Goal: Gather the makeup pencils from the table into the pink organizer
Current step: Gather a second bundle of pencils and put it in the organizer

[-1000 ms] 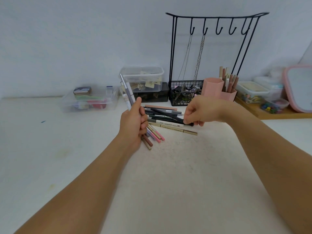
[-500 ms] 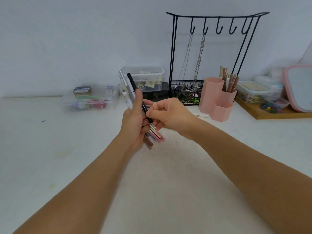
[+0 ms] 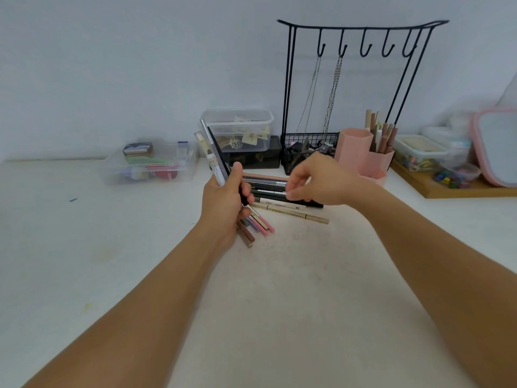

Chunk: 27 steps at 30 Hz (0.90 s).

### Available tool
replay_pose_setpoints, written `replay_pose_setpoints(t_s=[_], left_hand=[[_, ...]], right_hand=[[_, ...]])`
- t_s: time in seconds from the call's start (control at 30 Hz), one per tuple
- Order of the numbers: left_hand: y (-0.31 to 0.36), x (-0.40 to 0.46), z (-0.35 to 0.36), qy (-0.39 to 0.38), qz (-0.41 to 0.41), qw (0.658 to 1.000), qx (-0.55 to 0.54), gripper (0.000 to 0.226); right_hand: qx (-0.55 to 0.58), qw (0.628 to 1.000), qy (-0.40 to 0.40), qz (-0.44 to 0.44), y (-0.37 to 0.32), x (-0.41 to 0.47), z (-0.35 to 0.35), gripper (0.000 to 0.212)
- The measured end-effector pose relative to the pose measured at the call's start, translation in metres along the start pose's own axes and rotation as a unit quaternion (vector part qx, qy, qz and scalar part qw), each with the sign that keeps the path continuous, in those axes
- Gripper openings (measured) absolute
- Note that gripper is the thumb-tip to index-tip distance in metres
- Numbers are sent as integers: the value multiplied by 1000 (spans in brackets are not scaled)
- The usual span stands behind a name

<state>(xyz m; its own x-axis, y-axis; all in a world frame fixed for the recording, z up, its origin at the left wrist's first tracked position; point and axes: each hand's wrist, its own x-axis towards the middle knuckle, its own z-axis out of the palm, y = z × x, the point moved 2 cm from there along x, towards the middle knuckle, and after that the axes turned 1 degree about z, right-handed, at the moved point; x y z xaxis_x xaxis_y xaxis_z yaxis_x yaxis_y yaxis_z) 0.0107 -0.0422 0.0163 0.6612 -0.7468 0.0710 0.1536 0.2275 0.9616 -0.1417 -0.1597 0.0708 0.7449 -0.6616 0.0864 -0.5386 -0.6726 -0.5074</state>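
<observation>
The white table (image 3: pixel 293 317) fills the lower part of the view and meets the pale wall along its far edge; the near half, between the two forearms, is bare surface. At the far edge stands a black wire rack (image 3: pixel 361 35) with hooks and two hanging chains, its mesh basket at the foot. Left of it sit a clear box (image 3: pixel 239 128) stacked on a dark case, and further left a low clear tub (image 3: pixel 148 166). At the right edge a wooden tray (image 3: pixel 458 189) carries small containers, with a pink-framed mirror (image 3: pixel 496 144) cut off by the frame.

The pink organizer (image 3: pixel 363 152) stands just right of the rack's basket, several pencils upright in its back cup. Loose pencils (image 3: pixel 282 204) lie in a row on the table in front of it, ends pointing left and right.

The left hand (image 3: pixel 223 204) grips a bundle of pencils (image 3: pixel 214 152), fingers curled round them, tips slanting up and back, the butts nearly on the table. The right hand (image 3: pixel 319 182) hovers over the loose row, thumb and forefinger drawn close together; I cannot tell whether they pinch one.
</observation>
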Motion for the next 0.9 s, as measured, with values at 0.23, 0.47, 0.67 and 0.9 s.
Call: replay_pose_setpoints(t_s=[0.23,0.47,0.67,0.9], left_hand=[[2,4,-4,30,-20,999,-8,37],[2,7,-9,33,-42,998,-26,40],[0,6,-9,31,-42,999,-16,43],[0,0,-2,-8,-43,998,-47,49]], right_hand=[[-86,996,-6,15,10,4,16,7],[-107,994,-20,13,13,6,23,3],[28,998,-46,14,16,5,7,3],[366,927,-83,16,-18,-2,15,4]])
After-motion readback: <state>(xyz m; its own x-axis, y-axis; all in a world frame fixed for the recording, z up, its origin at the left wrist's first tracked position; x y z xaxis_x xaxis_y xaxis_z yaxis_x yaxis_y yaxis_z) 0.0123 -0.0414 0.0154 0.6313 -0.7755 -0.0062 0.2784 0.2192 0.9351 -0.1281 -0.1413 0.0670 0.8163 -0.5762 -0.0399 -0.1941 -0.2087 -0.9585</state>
